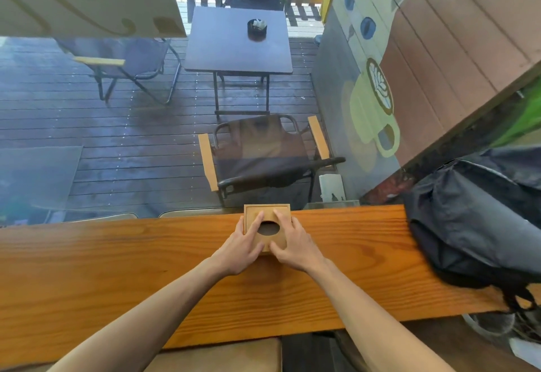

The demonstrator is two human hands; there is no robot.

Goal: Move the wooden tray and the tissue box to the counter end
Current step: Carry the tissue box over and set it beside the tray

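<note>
Both forearms reaching forward over wooden counter (117,269). Left hand (238,250) and right hand (294,247) gripping tissue box (281,217) from either side, fingers spread across lid, thumbs hooking near edge. Box sitting at counter's far edge, mid-length. Black backpack (474,225) lying on counter, right, apart from box.
</note>
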